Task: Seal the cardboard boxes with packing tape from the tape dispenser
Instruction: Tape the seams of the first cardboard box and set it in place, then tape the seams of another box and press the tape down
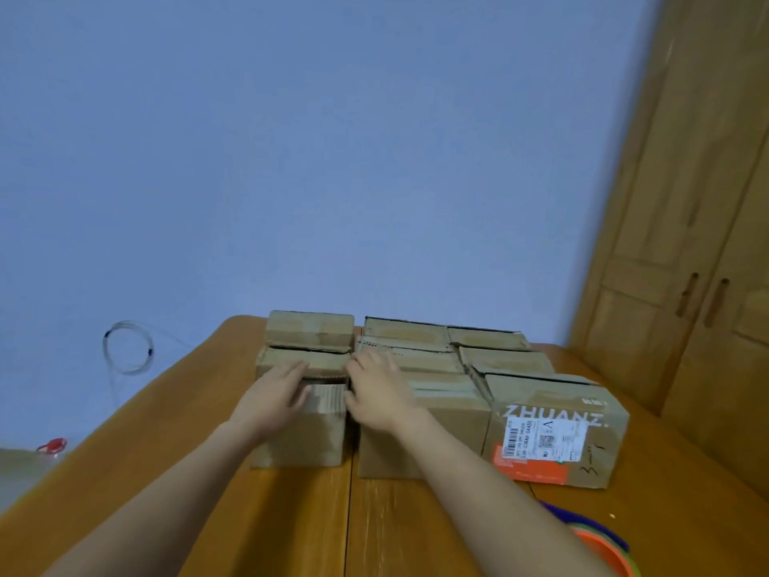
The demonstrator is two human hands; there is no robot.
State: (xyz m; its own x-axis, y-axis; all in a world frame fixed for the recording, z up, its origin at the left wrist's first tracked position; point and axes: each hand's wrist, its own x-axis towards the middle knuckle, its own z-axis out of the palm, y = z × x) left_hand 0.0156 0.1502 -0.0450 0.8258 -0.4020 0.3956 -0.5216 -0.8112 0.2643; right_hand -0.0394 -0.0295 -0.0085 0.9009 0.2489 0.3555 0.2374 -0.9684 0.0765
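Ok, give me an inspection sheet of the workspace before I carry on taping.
Surface: orange-brown wooden table, seam down the middle.
Job's things: brown cardboard boxes in rows; printed box with white shipping label at right front; small left front box; no tape dispenser seen.
Clutter: orange and purple round objects at right edge; red-capped item at left.
Hands: left hand and right hand rest on box tops, fingers straight.
Cables: coiled clear cable on wall.
Surroundings: blue wall, wooden wardrobe doors.

Dim, even, bluish indoor light; soft shadows; the whole view slightly blurred, edges bent by wide-angle distortion.
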